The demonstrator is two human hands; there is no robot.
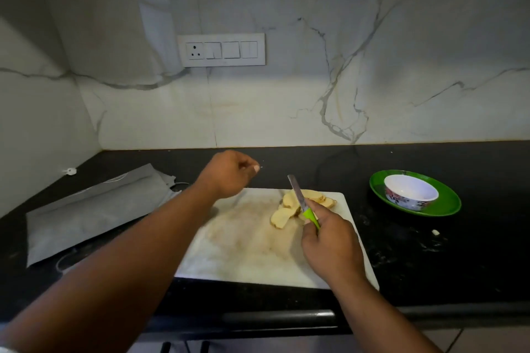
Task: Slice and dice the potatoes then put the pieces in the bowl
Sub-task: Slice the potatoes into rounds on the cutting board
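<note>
Several pale potato slices (282,216) lie at the far right of a white cutting board (246,241). My right hand (329,243) grips a knife (299,195) by its green handle, the blade pointing up and away over the slices. My left hand (229,173) hovers above the board's far left corner with its fingers curled and nothing visible in them. A white bowl with a flowered outside (410,191) stands on a green plate (447,206) to the right of the board; I see nothing inside it.
The black counter (430,266) runs to a marble wall with a switch panel (221,50). A grey folded bag (91,212) lies left of the board. A small white scrap (435,232) sits on the counter to the right.
</note>
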